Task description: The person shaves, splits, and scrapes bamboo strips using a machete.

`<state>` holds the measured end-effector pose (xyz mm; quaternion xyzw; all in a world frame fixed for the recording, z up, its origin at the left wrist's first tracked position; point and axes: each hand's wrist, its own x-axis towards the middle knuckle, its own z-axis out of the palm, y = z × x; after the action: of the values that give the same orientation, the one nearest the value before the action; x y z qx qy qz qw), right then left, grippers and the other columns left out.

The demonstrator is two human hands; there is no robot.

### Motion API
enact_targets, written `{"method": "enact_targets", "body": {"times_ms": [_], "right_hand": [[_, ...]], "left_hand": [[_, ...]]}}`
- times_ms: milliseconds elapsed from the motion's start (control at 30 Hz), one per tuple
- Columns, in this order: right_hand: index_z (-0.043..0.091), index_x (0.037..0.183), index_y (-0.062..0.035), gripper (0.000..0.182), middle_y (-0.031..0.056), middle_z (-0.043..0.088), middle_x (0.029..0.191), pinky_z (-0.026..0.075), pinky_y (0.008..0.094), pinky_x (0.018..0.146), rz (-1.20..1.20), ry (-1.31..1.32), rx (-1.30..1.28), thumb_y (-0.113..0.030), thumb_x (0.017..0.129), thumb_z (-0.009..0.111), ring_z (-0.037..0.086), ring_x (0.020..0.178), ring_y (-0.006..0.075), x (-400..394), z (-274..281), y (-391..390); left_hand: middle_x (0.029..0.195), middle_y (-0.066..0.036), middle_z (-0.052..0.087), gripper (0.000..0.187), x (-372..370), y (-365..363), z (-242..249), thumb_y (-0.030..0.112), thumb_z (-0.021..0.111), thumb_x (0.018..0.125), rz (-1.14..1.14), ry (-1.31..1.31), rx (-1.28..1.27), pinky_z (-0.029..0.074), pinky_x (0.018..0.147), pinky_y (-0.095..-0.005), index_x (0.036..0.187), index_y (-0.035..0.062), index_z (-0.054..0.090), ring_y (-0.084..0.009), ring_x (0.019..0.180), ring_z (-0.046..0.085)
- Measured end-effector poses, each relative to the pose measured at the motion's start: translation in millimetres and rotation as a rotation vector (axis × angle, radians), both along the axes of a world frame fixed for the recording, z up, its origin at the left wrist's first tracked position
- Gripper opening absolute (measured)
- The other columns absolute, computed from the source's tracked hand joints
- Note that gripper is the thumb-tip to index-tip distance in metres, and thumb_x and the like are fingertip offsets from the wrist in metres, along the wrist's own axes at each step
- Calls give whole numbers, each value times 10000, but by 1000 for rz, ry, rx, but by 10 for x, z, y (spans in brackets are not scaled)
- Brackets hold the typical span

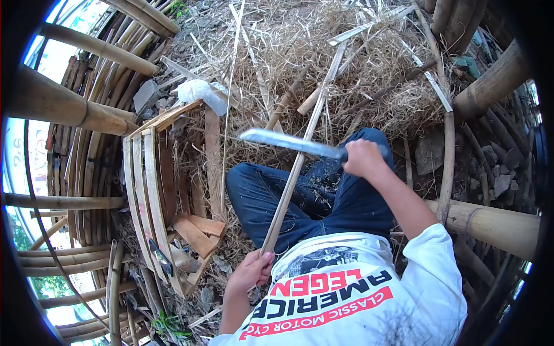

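A long, thin bamboo strip (287, 193) slants up from my lap toward the pile of shavings. Its lower end is gripped in my left hand (250, 271), closed near my waist. My right hand (365, 157) is wrapped round the dark handle of a machete (288, 142). The blade points left and crosses over the strip above my legs, its edge overlapping the strip in this view. My crossed legs in blue jeans (311, 199) have small shavings scattered on them.
Curly bamboo shavings (375, 75) and loose strips cover the ground ahead. On the left stands a wooden crate (138, 184) with wood pieces inside, beside a white plastic bag (199, 93). Bamboo poles (490, 228) flank me on both sides, with stones (502, 184) at the right.
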<state>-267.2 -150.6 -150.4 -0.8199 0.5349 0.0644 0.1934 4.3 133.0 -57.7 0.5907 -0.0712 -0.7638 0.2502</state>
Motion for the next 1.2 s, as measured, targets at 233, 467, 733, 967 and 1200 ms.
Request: {"method": "enact_targets", "body": {"times_ms": [233,467,733,967,1200], "right_hand": [[717,817,-42,236,199,717,849,581,442,773,-65,-50,-28,-252,715,748,716,820,353,-32,-108,80],[717,865,-40,290,198,716,868,580,448,780,-65,11,-60,-279,707,763,714,853,348,-163,-263,-128],[720,865,-41,272,197,720,870,579,448,789,-26,-28,13,-253,697,745,717,859,353,-159,-72,-51],[725,866,-33,259,207,719,905,581,448,775,-130,-26,-56,-229,696,721,716,865,354,-152,-265,-295],[726,885,-20,281,211,719,904,575,453,794,-95,-10,-29,-240,711,722,711,866,367,-260,-265,-301]], "left_hand": [[602,73,339,245,-31,1,-85,297,474,1059,33,-10,34,255,398,-227,924,95,499,-37,466,288],[610,75,340,237,-98,6,26,298,473,1059,-4,-42,17,255,399,-224,921,107,497,-36,473,290],[584,71,311,248,-69,16,28,286,473,1060,10,33,34,261,395,-229,881,114,469,-49,452,275],[586,67,334,250,-100,-39,77,286,469,1061,4,-51,45,261,390,-229,884,110,471,-49,454,295],[585,63,337,240,-91,28,69,281,463,1063,11,8,45,267,386,-230,898,107,474,-50,457,308]]}}
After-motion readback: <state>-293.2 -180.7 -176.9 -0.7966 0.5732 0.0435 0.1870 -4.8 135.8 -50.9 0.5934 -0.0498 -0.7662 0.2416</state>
